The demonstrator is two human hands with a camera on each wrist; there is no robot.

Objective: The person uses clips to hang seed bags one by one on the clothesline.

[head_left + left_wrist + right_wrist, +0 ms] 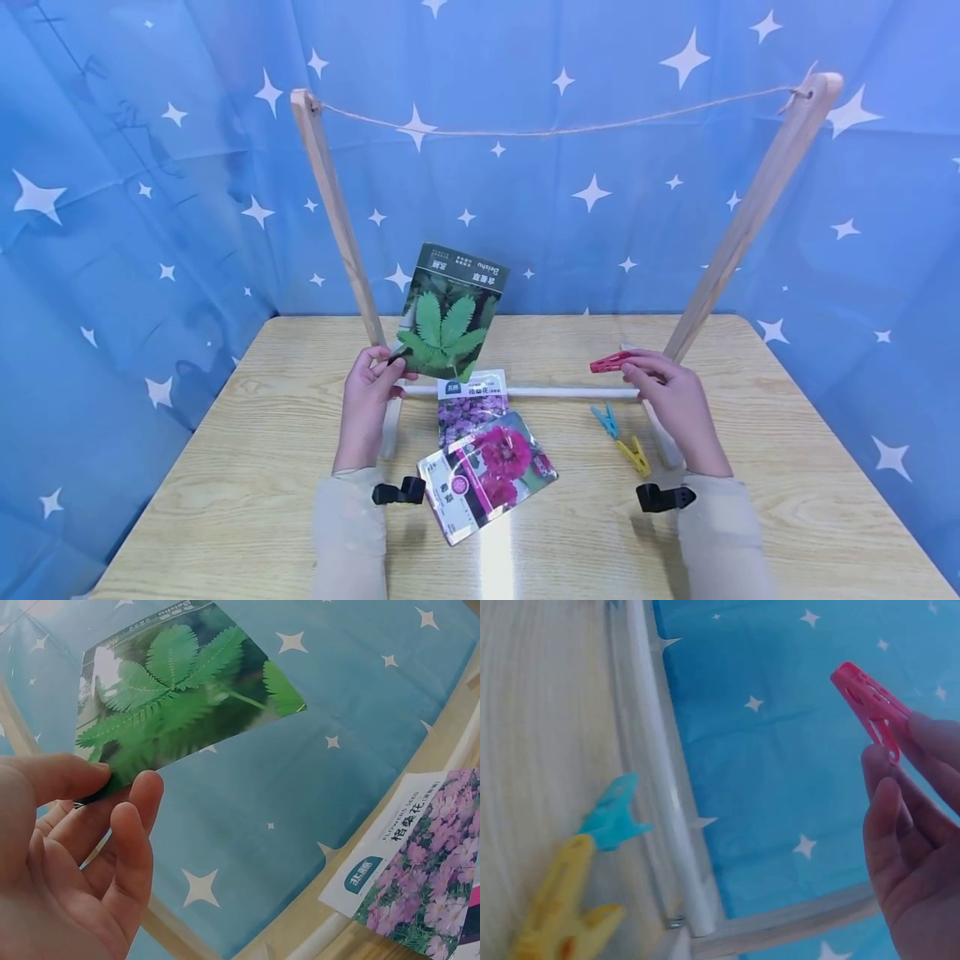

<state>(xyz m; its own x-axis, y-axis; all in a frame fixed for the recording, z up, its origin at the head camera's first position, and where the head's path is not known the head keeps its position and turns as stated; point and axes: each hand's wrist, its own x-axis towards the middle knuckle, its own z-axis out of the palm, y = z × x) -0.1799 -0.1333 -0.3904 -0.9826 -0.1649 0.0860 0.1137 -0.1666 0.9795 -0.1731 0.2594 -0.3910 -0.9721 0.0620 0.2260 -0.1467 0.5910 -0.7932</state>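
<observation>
My left hand [371,400] pinches a green seed packet [448,312] by its lower left corner, between thumb and fingers. A fern-like leaf is printed on it, and its lettering appears upside down in the head view. In my right hand [671,400] is a red clothespin [611,362], pinched at its handle end; its jaws look closed in the right wrist view. Below the hands lie a packet with purple flowers [472,412] and a packet with magenta flowers [491,475], which partly covers the purple one. A blue clothespin [606,421] and a yellow clothespin [633,456] lie near my right hand.
A wooden frame stands on the table [225,467], with a left post [337,208] and a right post [757,208]. A string [555,132] sags between their tops. A white bar [570,392] joins the posts low down. Behind hangs a blue star-patterned curtain [525,217].
</observation>
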